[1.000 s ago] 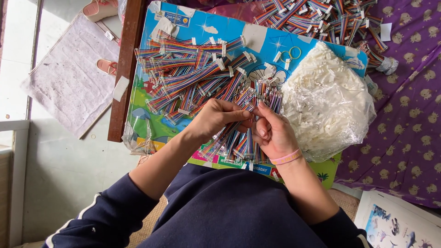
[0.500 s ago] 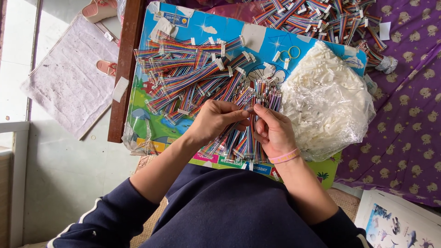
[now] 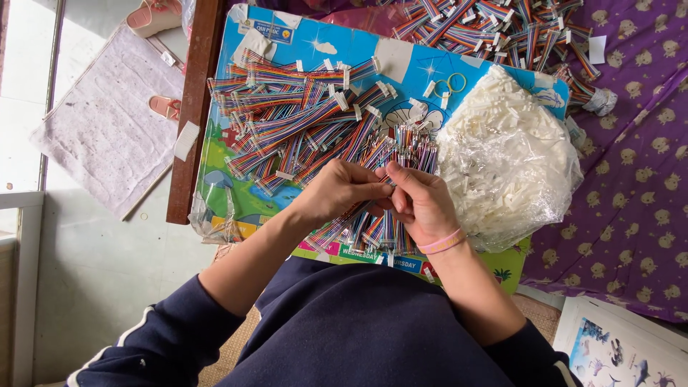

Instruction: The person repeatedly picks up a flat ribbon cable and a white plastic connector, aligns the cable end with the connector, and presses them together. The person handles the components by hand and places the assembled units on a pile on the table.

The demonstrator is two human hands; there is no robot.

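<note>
Both hands (image 3: 380,197) on ribbon cables (image 3: 412,147) (multicoloured)

Two hands, the left hand (image 3: 337,192) and the right hand (image 3: 423,204), at frame centre. One colourful board (image 3: 287,43). One clear bag of white connectors (image 3: 509,154), right of centre. Two heaps of rainbow ribbon cables, too many to count: one (image 3: 301,118) centre-left, another (image 3: 494,21) top right. Two yellow rubber bands (image 3: 450,84). Two sandals (image 3: 154,16), upper left. One pale mat (image 3: 100,129), left.
</note>
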